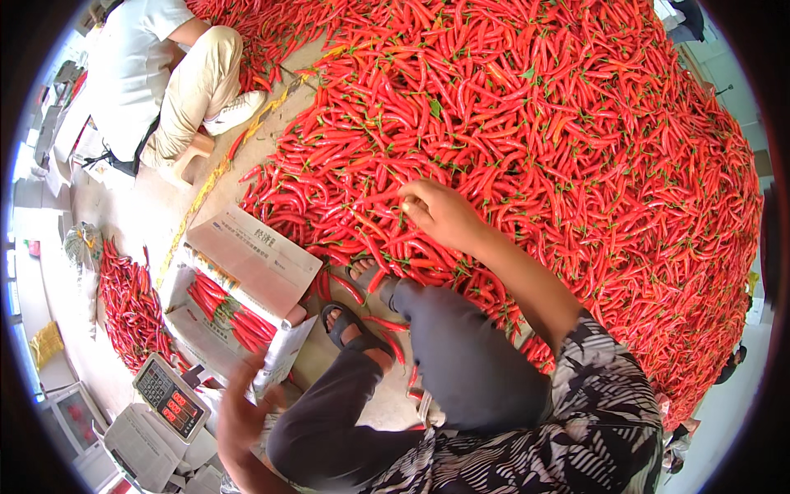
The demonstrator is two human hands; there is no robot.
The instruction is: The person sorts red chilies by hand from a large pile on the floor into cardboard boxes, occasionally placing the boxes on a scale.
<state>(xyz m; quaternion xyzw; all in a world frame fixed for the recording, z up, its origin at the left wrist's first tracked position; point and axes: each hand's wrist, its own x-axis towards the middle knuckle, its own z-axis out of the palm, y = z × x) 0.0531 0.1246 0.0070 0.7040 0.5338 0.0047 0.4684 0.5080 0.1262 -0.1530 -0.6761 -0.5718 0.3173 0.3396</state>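
My right hand (441, 213) is over the near edge of a large heap of red chili peppers (524, 142). Its fingers are curled, and a red chili pepper (378, 199) meets the fingertips; whether they grip it is unclear. My left hand (244, 401), blurred by motion, has its fingers apart and shows nothing in them. It is beside the near side of an open box (179, 284) lined with newspaper (256, 256). Inside the box, red chili peppers (231, 312) lie roughly side by side, partly covered by the paper.
A digital scale display (173, 398) with lit red digits stands left of my left hand. A smaller chili pile (133, 309) lies behind the box. Another person (136, 80) sits on a low stool (185, 163) at upper left. Loose peppers (392, 346) lie around my sandals (345, 327).
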